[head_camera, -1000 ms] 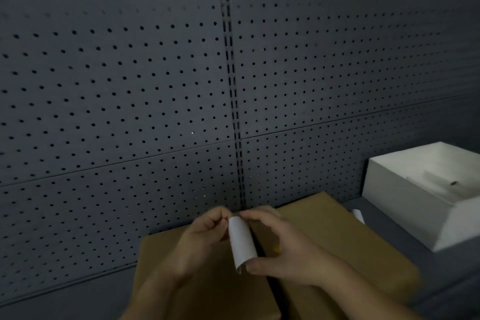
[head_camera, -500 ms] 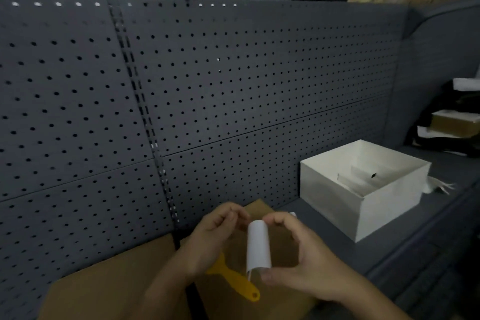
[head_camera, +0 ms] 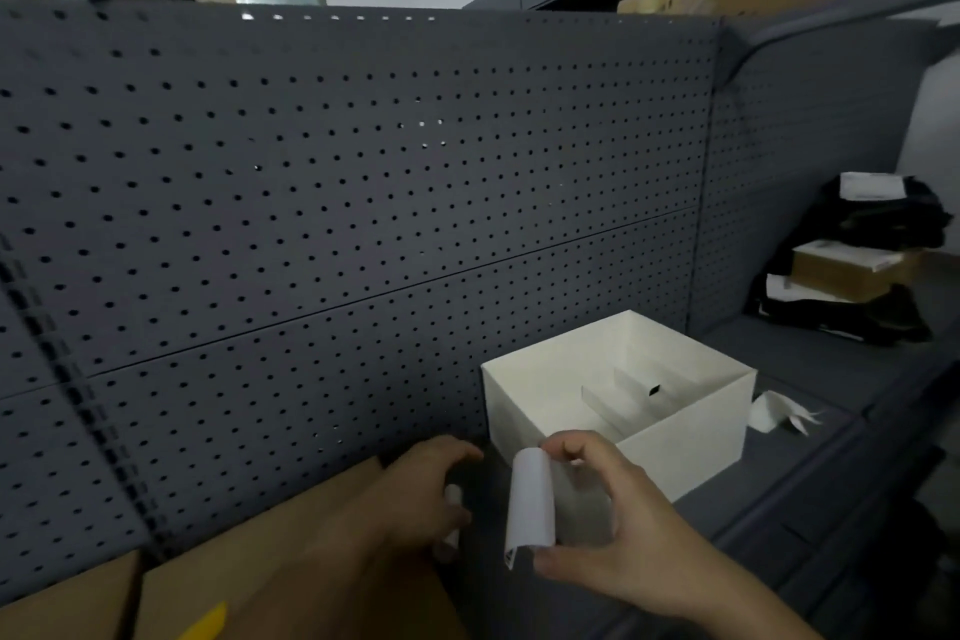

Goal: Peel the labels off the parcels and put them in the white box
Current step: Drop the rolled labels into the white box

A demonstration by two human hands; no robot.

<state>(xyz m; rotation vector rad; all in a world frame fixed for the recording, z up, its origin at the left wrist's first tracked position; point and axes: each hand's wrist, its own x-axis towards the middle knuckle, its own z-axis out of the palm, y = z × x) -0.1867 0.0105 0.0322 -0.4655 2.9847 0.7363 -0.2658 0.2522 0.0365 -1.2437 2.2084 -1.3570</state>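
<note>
so the right hand (head_camera: 618, 530) has its fingers pinched on the curled label (head_camera: 531, 504), long axis upright, just in front of the white box (head_camera: 691, 437), which sits up and right of it, while the left hand (head_camera: 421, 499) hangs loosely curled, holding nothing

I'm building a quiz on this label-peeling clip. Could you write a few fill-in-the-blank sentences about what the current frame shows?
1. The curled white paper label is pinched by the ____ hand.
2. The open white cardboard box stands against the grey ____ wall.
3. The left hand hovers over a brown ____ parcel.
4. The scraper handle at the bottom edge is ____.

Missing words: right; pegboard; cardboard; yellow
</note>
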